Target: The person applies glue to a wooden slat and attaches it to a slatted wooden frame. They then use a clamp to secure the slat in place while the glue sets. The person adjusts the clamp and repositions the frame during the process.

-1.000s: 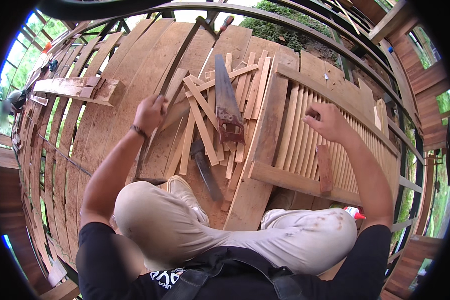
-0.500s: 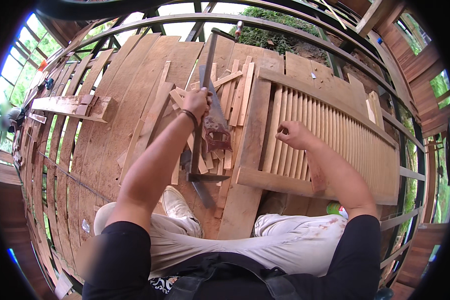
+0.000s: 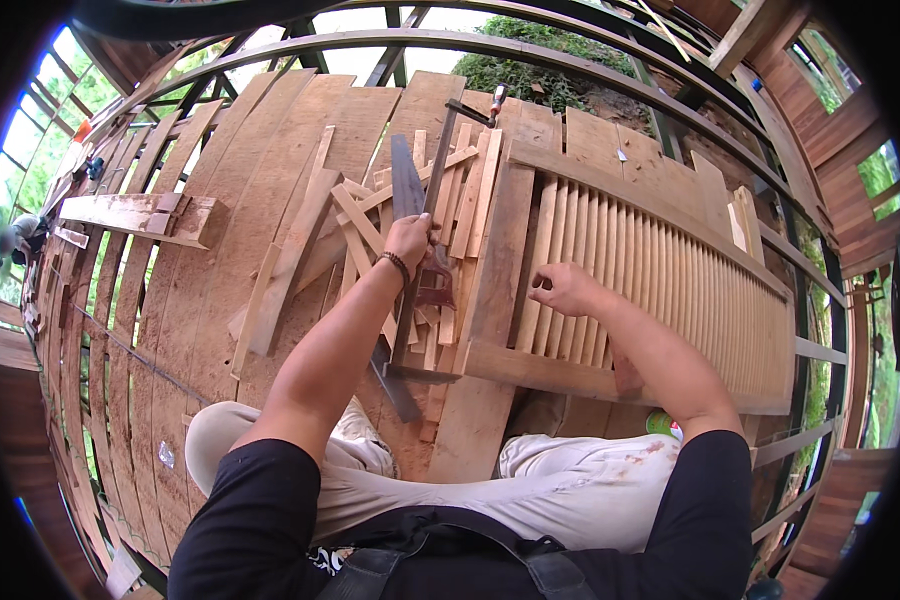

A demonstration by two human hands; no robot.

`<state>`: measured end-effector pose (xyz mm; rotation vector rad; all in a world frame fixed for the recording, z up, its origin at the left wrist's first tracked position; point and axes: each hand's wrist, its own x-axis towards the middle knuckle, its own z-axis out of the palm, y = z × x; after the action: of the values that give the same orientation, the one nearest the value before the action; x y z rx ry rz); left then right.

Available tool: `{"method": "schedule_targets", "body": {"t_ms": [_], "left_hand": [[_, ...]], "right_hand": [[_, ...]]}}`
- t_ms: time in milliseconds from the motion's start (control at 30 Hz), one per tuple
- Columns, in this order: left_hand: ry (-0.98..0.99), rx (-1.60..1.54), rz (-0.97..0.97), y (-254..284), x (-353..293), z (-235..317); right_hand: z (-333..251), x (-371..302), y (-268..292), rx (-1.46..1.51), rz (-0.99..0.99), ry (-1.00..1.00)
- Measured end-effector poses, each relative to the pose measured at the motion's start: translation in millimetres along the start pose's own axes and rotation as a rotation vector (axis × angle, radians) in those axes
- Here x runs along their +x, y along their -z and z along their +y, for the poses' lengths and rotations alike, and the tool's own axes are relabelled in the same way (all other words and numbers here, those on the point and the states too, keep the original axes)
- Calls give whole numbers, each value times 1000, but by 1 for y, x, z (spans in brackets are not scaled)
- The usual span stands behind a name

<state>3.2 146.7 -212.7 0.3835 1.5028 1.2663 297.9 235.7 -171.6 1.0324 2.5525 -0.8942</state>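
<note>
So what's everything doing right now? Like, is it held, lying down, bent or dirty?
Left hand: closed around the clamp's bar
Bar clamp: held, its two arms wide apart
Right hand: fingers curled, over the slats; can't tell if it holds anything
Slatted panel: lying down, slats inside its frame
Handsaw: lying on strips, partly covered
Wooden strips: loose, messy pile
Trousers: stained

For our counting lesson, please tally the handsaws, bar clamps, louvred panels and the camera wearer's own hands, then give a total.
Handsaw: 1
Bar clamp: 1
Louvred panel: 1
Hands: 2 (left hand, right hand)
Total: 5
</note>
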Motion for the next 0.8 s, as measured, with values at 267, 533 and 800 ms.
{"method": "schedule_targets", "body": {"t_ms": [267,533,800], "left_hand": [[34,-106,-47,-6,18,-26],[58,-151,-73,-4,27,-45],[86,-206,-88,-15,28,-41]], "right_hand": [[6,6,-3,7,-25,-27],[-2,14,-7,60,-78,-51],[10,20,-9,52,-30,-18]]}}
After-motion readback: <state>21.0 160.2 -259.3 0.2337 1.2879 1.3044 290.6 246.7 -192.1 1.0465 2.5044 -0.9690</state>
